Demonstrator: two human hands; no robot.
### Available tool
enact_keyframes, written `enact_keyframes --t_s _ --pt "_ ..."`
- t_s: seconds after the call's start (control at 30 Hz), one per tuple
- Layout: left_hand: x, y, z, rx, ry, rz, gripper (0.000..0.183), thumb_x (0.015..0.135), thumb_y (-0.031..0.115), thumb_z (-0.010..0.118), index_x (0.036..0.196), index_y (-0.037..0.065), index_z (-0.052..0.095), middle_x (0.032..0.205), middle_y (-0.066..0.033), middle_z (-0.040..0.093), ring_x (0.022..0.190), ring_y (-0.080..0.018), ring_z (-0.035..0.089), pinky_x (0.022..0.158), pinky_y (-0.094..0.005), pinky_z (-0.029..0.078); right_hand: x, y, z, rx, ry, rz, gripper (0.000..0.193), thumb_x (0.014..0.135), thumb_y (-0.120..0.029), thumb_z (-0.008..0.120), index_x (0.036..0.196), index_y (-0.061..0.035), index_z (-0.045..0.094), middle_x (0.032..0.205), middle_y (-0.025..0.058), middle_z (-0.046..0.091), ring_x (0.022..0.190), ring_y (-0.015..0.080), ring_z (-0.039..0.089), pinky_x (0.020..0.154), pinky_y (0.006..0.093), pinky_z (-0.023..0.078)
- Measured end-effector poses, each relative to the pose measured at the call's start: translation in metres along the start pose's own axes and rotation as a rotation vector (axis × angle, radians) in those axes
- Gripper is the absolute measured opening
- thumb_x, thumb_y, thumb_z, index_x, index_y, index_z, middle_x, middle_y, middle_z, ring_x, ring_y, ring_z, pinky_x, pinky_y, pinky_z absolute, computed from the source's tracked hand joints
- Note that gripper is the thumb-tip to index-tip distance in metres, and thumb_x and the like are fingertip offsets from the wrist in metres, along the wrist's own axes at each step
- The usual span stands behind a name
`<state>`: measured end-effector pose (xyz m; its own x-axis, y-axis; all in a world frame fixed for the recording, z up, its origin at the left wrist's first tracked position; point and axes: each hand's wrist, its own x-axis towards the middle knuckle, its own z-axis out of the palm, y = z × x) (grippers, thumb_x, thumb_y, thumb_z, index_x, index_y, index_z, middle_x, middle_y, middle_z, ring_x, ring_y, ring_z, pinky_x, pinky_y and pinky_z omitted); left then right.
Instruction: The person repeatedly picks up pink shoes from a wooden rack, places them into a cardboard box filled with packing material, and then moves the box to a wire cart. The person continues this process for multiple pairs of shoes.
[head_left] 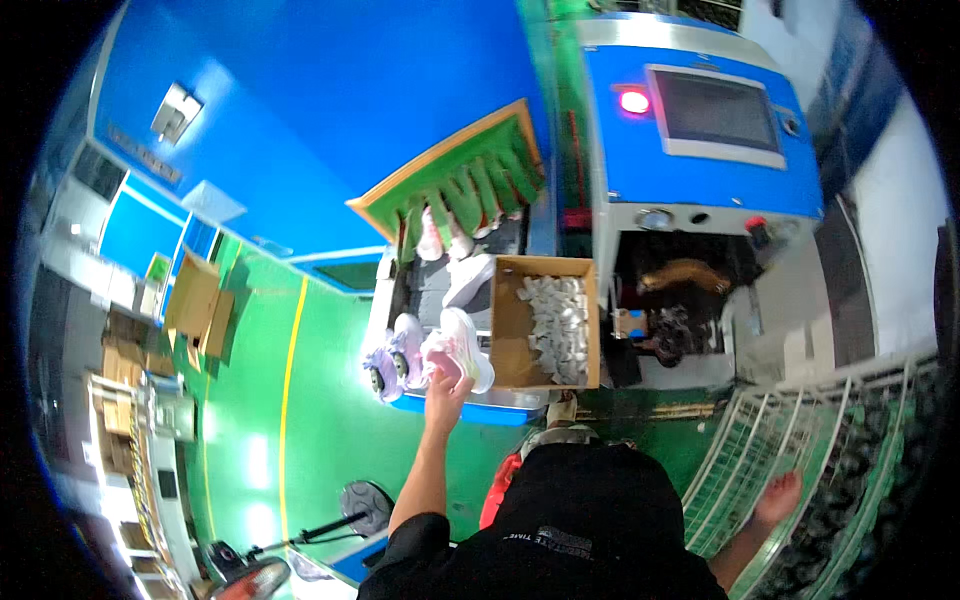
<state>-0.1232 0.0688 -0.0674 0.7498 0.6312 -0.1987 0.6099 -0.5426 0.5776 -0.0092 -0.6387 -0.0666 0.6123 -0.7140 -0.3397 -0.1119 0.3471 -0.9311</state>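
Note:
My left hand (449, 391) is closed on a white and pink sneaker (461, 347) at the front end of a dark conveyor belt (428, 290). Left of it stand two lilac sneakers (392, 362) with dark round patches on them. Another pale shoe (468, 279) lies farther back on the belt, and more pale shoes (430, 236) come through the green strip curtain (465, 185). My right hand (780, 497) is out to the right, beside a white wire rack (745, 468); its fingers are too blurred to read.
A cardboard box (510, 320) with many small white pieces sits right of the shoes. Beyond it stands a blue machine (610, 150) with a screen and a lit red lamp. A black pedestal base (367, 507) stands on the green floor at lower left, with open cartons (195, 300) farther off.

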Motion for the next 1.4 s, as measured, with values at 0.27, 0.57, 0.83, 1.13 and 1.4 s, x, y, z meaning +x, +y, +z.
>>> enact_keyframes --t_s 0.27,0.57,0.83,1.13,1.4 --pt "0.03 -0.066 0.096 0.378 0.398 0.203 0.032 0.077 0.032 0.075 0.093 0.005 0.074 0.13 -0.0207 0.057 0.128 -0.0428 0.048 0.11 -0.0514 0.038 -0.17 -0.01 0.354 -0.325 -0.798 -0.71 0.032 0.103 -0.017 0.057 0.131 -0.0007 0.057 0.113 0.0093 0.066 0.103 0.0181 0.063 0.086 0.0312 0.051" --pt "0.136 -0.025 -0.015 0.198 -0.178 -0.117 0.051 0.095 0.051 0.051 0.089 0.006 0.074 0.088 -0.0224 0.072 0.083 -0.0428 0.07 0.078 -0.0521 0.056 -0.249 0.0 0.529 -0.626 -0.437 -1.919 0.043 0.106 -0.023 0.034 0.134 0.004 0.053 0.141 0.0199 0.056 0.134 0.037 0.049 0.113 0.0512 0.03" --pt "0.449 -0.072 -0.002 0.031 0.331 0.267 0.073 0.079 0.01 0.068 0.148 0.016 0.043 0.142 -0.0206 0.049 0.13 -0.0432 0.046 0.107 -0.0488 0.042 -0.245 0.015 0.54 -0.614 -0.334 -1.964 0.044 0.108 -0.028 0.032 0.133 0.003 0.05 0.14 0.0236 0.052 0.131 0.0393 0.048 0.11 0.0543 0.036" --pt "0.532 -0.06 0.02 0.064 0.168 -0.198 0.033 0.101 0.027 0.045 0.127 0.009 0.053 0.119 -0.0306 0.06 0.095 -0.0518 0.063 0.081 -0.0574 0.053 -0.245 0.016 0.53 -0.744 -0.268 -1.962 0.045 0.107 -0.033 0.037 0.14 -0.0028 0.042 0.147 0.022 0.041 0.135 0.0377 0.043 0.111 0.0555 0.037" --pt "0.337 -0.039 -0.046 -0.325 0.419 -0.018 0.024 0.086 0.009 0.072 0.105 0.001 0.06 0.103 -0.0204 0.07 0.092 -0.0363 0.069 0.08 -0.0415 0.053 -0.249 0.009 0.526 -0.769 -0.39 -1.893 0.045 0.102 -0.023 0.046 0.14 0.0005 0.04 0.147 0.0245 0.043 0.14 0.04 0.037 0.115 0.0595 0.025"
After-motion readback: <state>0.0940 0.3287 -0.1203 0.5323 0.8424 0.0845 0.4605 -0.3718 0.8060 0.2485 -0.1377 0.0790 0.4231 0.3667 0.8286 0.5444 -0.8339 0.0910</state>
